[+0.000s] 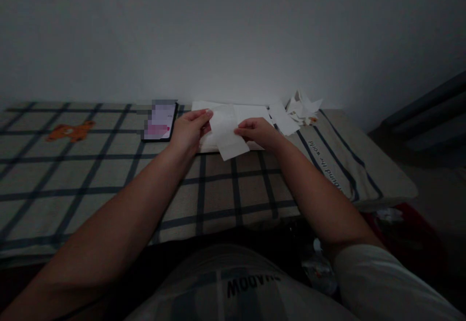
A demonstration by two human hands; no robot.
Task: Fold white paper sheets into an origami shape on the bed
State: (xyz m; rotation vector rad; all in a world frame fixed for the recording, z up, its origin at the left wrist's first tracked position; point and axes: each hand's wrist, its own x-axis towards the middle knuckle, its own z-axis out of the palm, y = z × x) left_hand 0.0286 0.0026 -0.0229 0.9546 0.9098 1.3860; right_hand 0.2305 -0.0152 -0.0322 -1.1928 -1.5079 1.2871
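Observation:
Between my hands is a thin white sheet of paper (227, 134), tilted, its lower corner hanging over the front of the stack. My left hand (189, 129) pinches its upper left edge between thumb and fingers. On the other side, my right hand (260, 131) grips the sheet's right edge with thumb and forefinger. Underneath lies a stack of white paper (255, 113) on the table, partly covered by the sheet and both hands. Loose white paper pieces (286, 119) lie just right of the stack.
A checked cloth (109, 175) covers the table, which meets a plain wall (233, 34). Left of the stack lies a phone (160, 122), its screen lit; farther left is an orange bear-shaped piece (72, 131). Crumpled paper scraps (303, 109) sit at right. A red bin (418, 228) stands below.

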